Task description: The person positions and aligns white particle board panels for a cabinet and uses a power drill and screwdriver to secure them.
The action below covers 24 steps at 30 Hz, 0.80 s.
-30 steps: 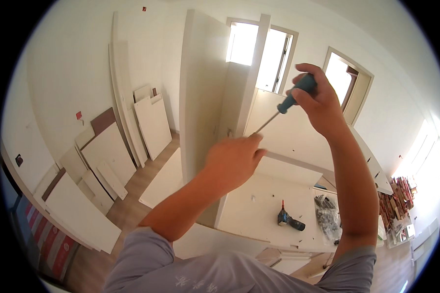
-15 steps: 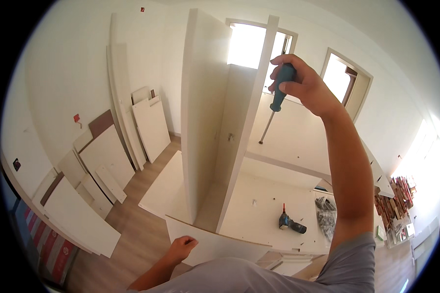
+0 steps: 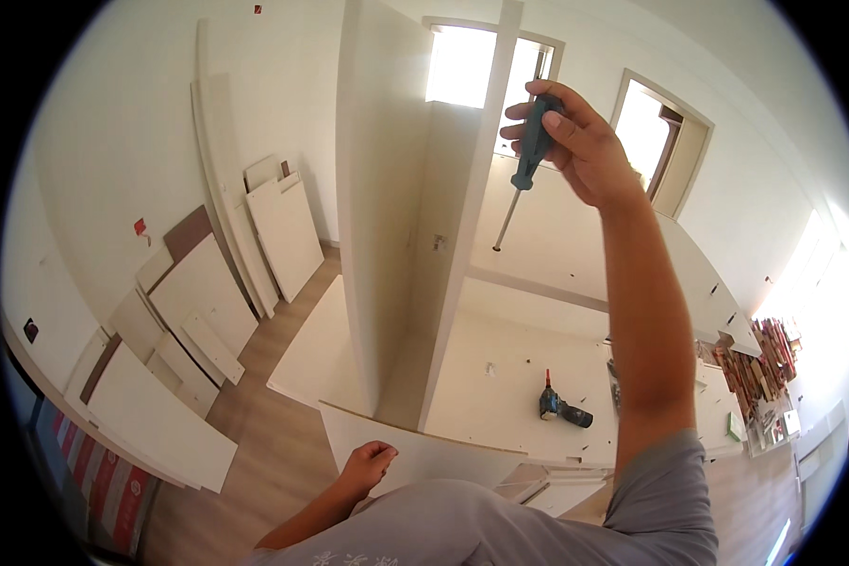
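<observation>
My right hand (image 3: 590, 160) is raised beside the tall white cabinet (image 3: 382, 226), fingers round the teal handle of a screwdriver (image 3: 532, 146). Its shaft slants downward, and a small dark piece, perhaps a screw head, shows at the tip. The tip hangs in front of a white panel; whether it touches is unclear. My left hand (image 3: 366, 470) is low, near the upper edge of a white board (image 3: 424, 456) close to my body. Its fingers are curled together in a pinch, and what they hold, if anything, is hidden.
A cordless drill (image 3: 562, 411) lies on a large white panel (image 3: 481, 406) among small fittings. Several boards (image 3: 203, 292) lean on the left wall. Stacked reddish-brown strips (image 3: 759, 363) lie at far right. Striped red-and-white packaging (image 3: 99, 472) sits lower left.
The view has shifted slightly. My right hand and the screwdriver appear higher and further left. My left hand has come up and right, still pinched.
</observation>
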Each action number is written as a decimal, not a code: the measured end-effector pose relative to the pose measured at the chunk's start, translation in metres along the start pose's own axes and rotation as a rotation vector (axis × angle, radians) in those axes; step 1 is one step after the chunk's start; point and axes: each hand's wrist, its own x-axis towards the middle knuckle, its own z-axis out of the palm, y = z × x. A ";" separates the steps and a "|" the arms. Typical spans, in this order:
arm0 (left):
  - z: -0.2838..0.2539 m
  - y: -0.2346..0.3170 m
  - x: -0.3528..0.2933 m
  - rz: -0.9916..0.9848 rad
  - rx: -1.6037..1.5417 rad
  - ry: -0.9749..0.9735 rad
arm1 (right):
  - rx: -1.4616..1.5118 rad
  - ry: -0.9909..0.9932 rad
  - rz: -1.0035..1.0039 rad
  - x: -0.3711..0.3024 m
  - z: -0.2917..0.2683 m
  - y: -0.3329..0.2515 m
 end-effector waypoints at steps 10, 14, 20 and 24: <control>0.029 0.152 0.043 0.547 0.453 0.067 | -0.017 0.242 -0.178 0.014 0.019 0.018; 0.075 0.275 0.044 0.913 0.349 0.033 | 0.810 -0.145 -0.110 0.037 0.001 0.045; 0.098 0.324 0.047 0.904 0.372 0.103 | 0.265 0.477 0.136 0.038 0.043 0.011; 0.099 0.317 0.053 0.885 0.375 0.137 | -0.027 0.692 0.052 0.030 0.078 -0.002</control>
